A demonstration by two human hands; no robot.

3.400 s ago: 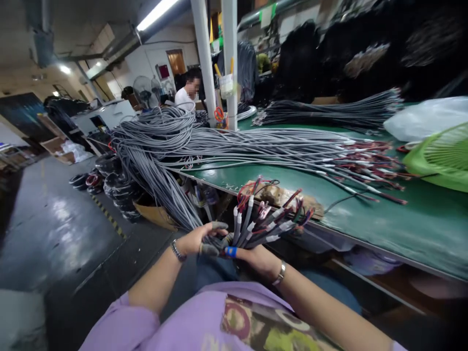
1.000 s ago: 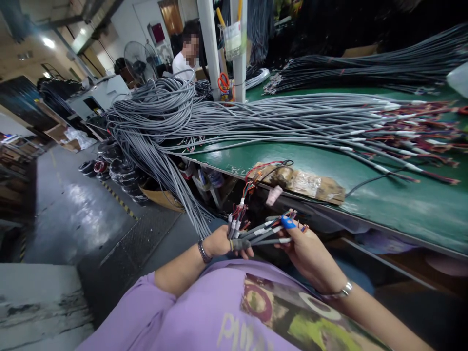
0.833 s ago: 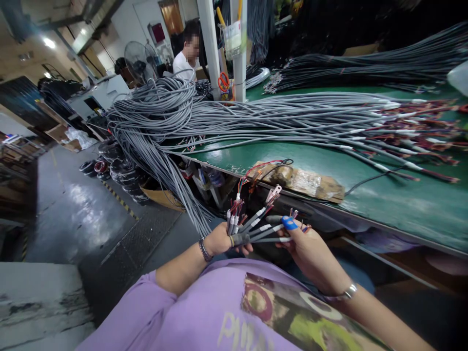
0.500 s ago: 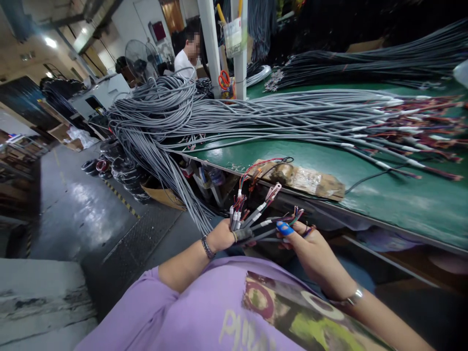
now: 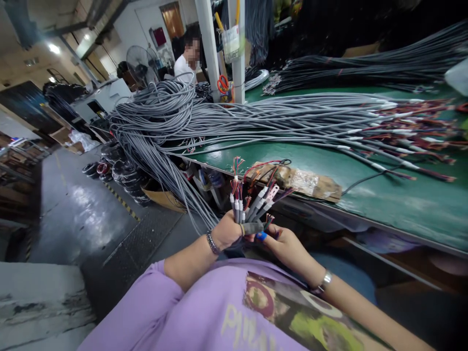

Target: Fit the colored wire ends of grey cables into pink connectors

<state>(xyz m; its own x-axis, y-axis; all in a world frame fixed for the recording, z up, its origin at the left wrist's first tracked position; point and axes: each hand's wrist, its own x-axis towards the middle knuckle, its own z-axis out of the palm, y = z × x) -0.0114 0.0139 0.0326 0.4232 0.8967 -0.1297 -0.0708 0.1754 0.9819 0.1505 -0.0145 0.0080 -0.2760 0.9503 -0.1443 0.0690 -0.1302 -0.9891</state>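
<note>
Grey cable bundle [image 5: 252, 209] — fanning out in smooth round sheaths, white bands and frayed coloured wires, just off the near edge of the green bench [image 5: 383, 204]. Being clutched there in the curled left hand [image 5: 227, 231]; lying beside the bent-fingered right hand [image 5: 285, 247] — impossible to say if pinching.

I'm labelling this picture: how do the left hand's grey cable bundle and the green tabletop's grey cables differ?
The grey cable bundle stands gathered, ends mostly upward; the grey cables lie flat, ends rightward. The bundle shows fewer ends than the cables. Both expose coloured wires past white bands.
</note>
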